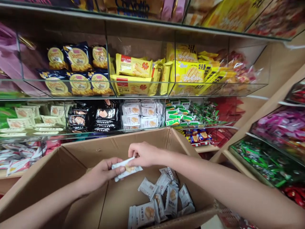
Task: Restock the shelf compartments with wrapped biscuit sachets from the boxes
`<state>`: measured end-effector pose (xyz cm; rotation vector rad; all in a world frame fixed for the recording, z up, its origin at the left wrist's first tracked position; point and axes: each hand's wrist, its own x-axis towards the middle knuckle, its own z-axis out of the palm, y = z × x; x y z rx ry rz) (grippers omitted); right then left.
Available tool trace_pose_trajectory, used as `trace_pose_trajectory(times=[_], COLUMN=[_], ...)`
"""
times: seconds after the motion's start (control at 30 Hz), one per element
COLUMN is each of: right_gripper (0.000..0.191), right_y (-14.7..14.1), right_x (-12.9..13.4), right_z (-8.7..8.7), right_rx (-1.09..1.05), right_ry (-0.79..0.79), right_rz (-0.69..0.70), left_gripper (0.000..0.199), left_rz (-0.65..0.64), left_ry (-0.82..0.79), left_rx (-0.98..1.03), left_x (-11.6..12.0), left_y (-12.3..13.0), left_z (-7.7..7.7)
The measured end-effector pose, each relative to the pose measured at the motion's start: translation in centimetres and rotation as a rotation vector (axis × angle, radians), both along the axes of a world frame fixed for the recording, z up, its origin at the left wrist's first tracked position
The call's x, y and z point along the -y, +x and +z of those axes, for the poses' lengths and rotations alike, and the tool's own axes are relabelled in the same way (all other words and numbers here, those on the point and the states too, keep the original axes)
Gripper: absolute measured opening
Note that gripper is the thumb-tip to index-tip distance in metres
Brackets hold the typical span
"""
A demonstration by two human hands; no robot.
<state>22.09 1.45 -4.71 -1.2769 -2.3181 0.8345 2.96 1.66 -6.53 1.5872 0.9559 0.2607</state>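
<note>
Above an open cardboard box [90, 206], both my hands are on a small white snack packet [127, 168] with a biscuit picture on it. My left hand [103, 171] grips the packet's left end, thumb on top. At the upper right side of the packet, the fingers of my right hand [143, 154] are bent and pinch its edge. Below my hands, a loose heap of similar white packets [171, 198] lies on the right side of the box floor. My right fingertips are partly hidden.
Ahead stand clear-walled shelves. White packets [132, 109] are stacked in a lower bin beside black packets [106, 114] and green-and-white packets [175, 116]. Yellow packets [133, 66] and dark blue packets [77, 57] fill the shelf above. Green-wrapped sweets [267, 162] sit in a bin at right.
</note>
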Motion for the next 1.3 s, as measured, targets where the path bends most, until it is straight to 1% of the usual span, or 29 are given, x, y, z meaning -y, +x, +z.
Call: trace_pose_trajectory(times=[0.07, 0.13, 0.2, 0.27, 0.33, 0.4, 0.43, 0.5, 0.53, 0.6, 0.7, 0.8, 0.87, 0.9, 1.0, 1.07, 1.1, 1.17, 1.23, 1.3], right_gripper=[0.025, 0.028, 0.027, 0.026, 0.029, 0.036, 0.036, 0.025, 0.019, 0.015, 0.020, 0.032, 0.036, 0.035, 0.031, 0.035, 0.040, 0.051, 0.059, 0.061], right_y=[0.6, 1.3, 1.9, 2.4, 2.9, 3.3, 3.5, 4.0, 4.3, 4.7, 4.9, 4.7, 4.5, 4.4, 4.2, 4.4, 4.6, 4.9, 5.2, 5.3], right_x=[0.5, 0.7, 0.6, 0.3, 0.0, -0.2, -0.3, -0.4, -0.5, -0.7, -0.9, -0.8, -0.6, -0.5, -0.6, -0.9, -1.1, -1.6, -2.1, -2.3], right_z=[0.2, 0.1, -0.1, -0.5, -0.8, -1.0, -1.1, -1.2, -1.2, -1.4, -1.5, -1.7, -1.6, -1.6, -1.2, -1.1, -1.0, -1.0, -1.3, -1.6], right_rx=[-0.112, -0.206, -0.313, -0.436, -0.550, -0.630, -0.644, -0.627, -0.609, -0.586, -0.630, -0.666, -0.617, -0.588, -0.558, -0.594, -0.630, -0.716, -0.783, -0.838], right_ry=[-0.033, -0.097, -0.153, -0.178, -0.156, -0.119, -0.101, -0.086, -0.079, -0.056, -0.027, -0.055, -0.027, 0.009, 0.156, 0.206, 0.208, 0.174, 0.134, 0.098], right_rz=[-0.070, -0.116, -0.156, -0.195, -0.187, -0.111, -0.062, 0.011, 0.021, -0.021, -0.111, -0.076, -0.085, -0.114, -0.272, -0.390, -0.434, -0.478, -0.489, -0.480], left_gripper=[0.029, 0.031, 0.030, 0.027, 0.024, 0.022, 0.022, 0.021, 0.020, 0.019, 0.017, 0.015, 0.015, 0.016, 0.020, 0.022, 0.022, 0.020, 0.019, 0.019], left_rz=[0.114, 0.226, 0.296, 0.333, 0.369, 0.401, 0.413, 0.439, 0.452, 0.468, 0.493, 0.541, 0.545, 0.535, 0.476, 0.432, 0.415, 0.399, 0.402, 0.399], left_ry=[-0.040, -0.103, -0.161, -0.186, -0.178, -0.160, -0.149, -0.130, -0.126, -0.143, -0.177, -0.184, -0.207, -0.230, -0.315, -0.359, -0.366, -0.356, -0.336, -0.324], left_rx=[0.028, 0.114, 0.213, 0.266, 0.287, 0.316, 0.328, 0.340, 0.344, 0.373, 0.434, 0.426, 0.425, 0.433, 0.469, 0.459, 0.440, 0.375, 0.299, 0.246], left_x=[-0.3, -0.6, -1.0, -1.4, -1.9, -2.2, -2.3, -2.4, -2.4, -2.5, -2.6, -2.9, -3.1, -3.2, -3.2, -3.1, -2.9, -2.5, -2.1, -1.8], left_y=[0.2, 0.6, 1.1, 1.8, 2.6, 3.4, 3.8, 4.5, 4.8, 5.3, 5.6, 5.7, 5.6, 5.5, 5.4, 5.4, 5.4, 5.6, 5.9, 6.2], left_z=[0.6, 1.1, 1.5, 1.9, 2.3, 2.7, 2.8, 3.0, 3.1, 3.1, 3.1, 2.8, 2.6, 2.5, 2.2, 2.1, 2.0, 1.7, 1.4, 1.1])
